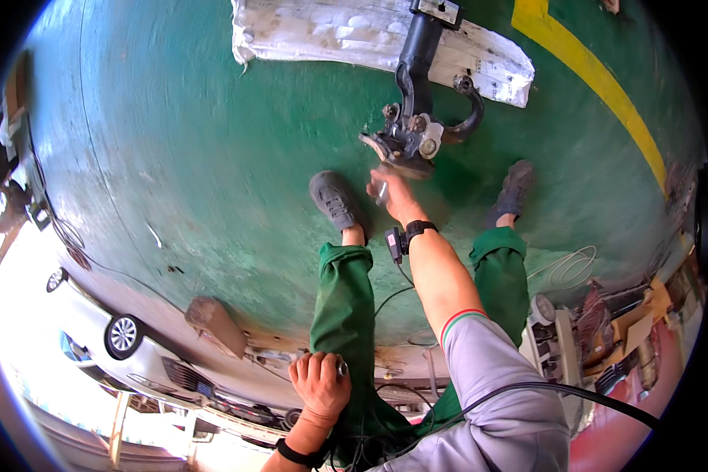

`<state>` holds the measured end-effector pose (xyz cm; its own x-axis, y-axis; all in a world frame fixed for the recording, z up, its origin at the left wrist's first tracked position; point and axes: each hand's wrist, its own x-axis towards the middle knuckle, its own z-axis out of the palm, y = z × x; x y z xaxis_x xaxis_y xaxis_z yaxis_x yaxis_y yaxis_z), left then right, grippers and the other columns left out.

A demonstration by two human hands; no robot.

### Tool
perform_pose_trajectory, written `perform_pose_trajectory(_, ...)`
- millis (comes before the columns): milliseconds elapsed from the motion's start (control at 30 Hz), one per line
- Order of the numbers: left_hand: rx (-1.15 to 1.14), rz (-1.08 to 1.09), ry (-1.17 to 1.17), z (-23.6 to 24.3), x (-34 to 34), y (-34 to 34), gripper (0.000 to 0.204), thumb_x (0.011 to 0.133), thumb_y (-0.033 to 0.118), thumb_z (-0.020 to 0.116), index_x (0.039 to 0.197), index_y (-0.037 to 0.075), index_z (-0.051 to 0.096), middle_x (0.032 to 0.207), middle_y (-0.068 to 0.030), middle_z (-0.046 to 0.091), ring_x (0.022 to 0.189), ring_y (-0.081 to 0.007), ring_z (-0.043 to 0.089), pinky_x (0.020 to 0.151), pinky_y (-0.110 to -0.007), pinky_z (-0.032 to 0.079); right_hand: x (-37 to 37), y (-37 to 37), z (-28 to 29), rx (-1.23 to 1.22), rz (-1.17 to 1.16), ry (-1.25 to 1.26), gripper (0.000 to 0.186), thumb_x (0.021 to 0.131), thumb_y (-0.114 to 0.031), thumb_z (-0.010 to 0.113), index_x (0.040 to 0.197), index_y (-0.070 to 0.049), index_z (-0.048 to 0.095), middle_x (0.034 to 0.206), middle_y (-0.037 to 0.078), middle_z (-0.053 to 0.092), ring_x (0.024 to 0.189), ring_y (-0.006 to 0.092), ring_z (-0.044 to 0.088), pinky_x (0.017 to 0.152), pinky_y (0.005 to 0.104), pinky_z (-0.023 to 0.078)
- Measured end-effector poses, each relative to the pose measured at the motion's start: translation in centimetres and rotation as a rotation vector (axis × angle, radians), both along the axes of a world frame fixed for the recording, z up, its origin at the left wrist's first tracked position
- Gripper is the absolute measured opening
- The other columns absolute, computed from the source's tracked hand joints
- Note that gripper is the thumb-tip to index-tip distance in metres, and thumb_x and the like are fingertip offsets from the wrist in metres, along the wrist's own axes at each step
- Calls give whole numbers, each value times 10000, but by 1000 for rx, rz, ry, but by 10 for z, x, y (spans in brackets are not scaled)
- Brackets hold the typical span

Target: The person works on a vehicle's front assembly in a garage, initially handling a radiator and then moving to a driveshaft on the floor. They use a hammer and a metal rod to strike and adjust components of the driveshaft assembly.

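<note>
My right hand [395, 193] is closed on a small silver metal object, just below the lower end of a black metal assembly [415, 71] with a curved arm, bolts [417, 124] and a broad foot. Whether my fingers touch that assembly I cannot tell. The assembly lies over a dirty white sheet [307, 31] on the green floor. My left hand [318, 381] rests by my left leg, fingers wrapped round a metal tool that is mostly hidden.
My shoes stand either side of my right hand. A yellow line [590, 79] crosses the floor at right. A white car [157, 362], cables and a brown block [212, 322] are at lower left. Cartons [629, 322] and clutter fill the lower right.
</note>
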<state>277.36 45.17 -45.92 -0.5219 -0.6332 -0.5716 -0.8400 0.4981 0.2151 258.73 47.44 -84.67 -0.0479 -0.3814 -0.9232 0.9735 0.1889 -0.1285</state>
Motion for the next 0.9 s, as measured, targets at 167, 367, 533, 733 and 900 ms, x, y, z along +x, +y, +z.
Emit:
perform_pose_trajectory(167, 11, -53, -27, 1, -10, 1, 202, 700, 137, 670, 874, 92, 576, 878, -80, 585, 887, -304, 550, 803, -439, 388, 7, -11, 2, 202, 11, 50, 236, 775, -156, 698, 699, -140, 475, 517, -22, 416, 430, 130, 421, 428, 274, 359)
perform_pose_trajectory(367, -40, -90, -50, -5, -6, -2, 219, 622, 151, 639, 815, 101, 549, 836, -84, 557, 874, -309, 534, 804, -436, 389, -6, 8, 32, 190, -16, 65, 270, 772, -142, 659, 640, -141, 424, 502, -23, 381, 406, 124, 373, 419, 297, 336)
perform_pose_trajectory(533, -82, -127, -9, -3, -23, -5, 213, 634, 135, 625, 825, 97, 539, 858, -85, 558, 891, -301, 532, 790, -425, 390, -58, 37, 110, 219, -83, -32, 261, 753, -126, 642, 622, -143, 416, 508, -30, 373, 406, 113, 360, 402, 307, 319)
perform_pose_trajectory(733, -184, -190, 20, 1, -47, -6, 179, 692, 152, 638, 815, 96, 522, 846, -85, 557, 892, -303, 534, 791, -433, 397, -120, 89, 223, 171, -72, -36, 255, 717, -141, 671, 619, -137, 435, 515, -31, 386, 399, 97, 365, 376, 288, 297)
perform_pose_trajectory(900, -123, -142, -106, 50, -58, 0, 154, 805, 205, 613, 879, 88, 544, 903, -108, 590, 946, -313, 560, 789, -462, 434, -174, 136, 333, 187, -6, -27, 309, 735, -155, 655, 583, -169, 386, 518, -54, 352, 400, 85, 301, 385, 279, 236)
